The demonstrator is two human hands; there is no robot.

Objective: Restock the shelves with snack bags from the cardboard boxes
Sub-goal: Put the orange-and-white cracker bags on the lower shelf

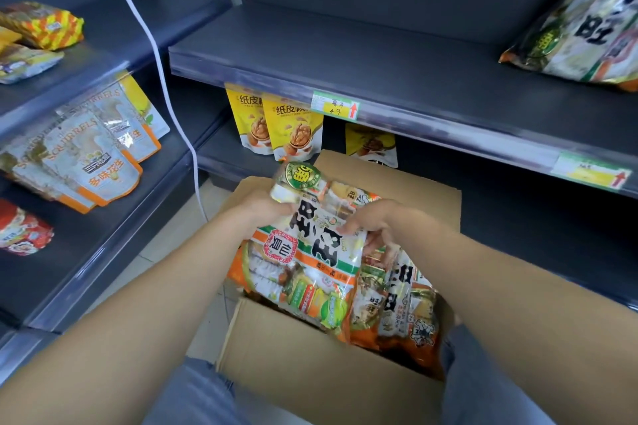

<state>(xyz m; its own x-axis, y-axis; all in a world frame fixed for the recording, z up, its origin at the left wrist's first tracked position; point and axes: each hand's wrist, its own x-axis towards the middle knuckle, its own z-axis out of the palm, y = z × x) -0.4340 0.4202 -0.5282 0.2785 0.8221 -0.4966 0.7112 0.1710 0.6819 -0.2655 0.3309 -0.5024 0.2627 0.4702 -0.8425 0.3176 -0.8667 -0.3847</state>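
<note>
An open cardboard box (310, 355) sits between my knees, below the dark shelf (345, 55). A large snack bag (307, 245), orange, green and white with bold black characters, is lifted partly out of the box. My left hand (266, 207) grips its upper left edge. My right hand (373, 228) grips its right edge. Another bag of the same kind (404, 304) stands in the box to the right. A matching bag (587, 28) lies on the shelf's far right.
Yellow walnut pouches (276, 128) stand on the lower shelf behind the box. The left shelving holds white squirrel-brand pouches (93, 152), a red bag (20, 228) and striped orange bags (45, 24). A white cable (165, 79) hangs between the units. Price tags (335, 105) line the shelf edge.
</note>
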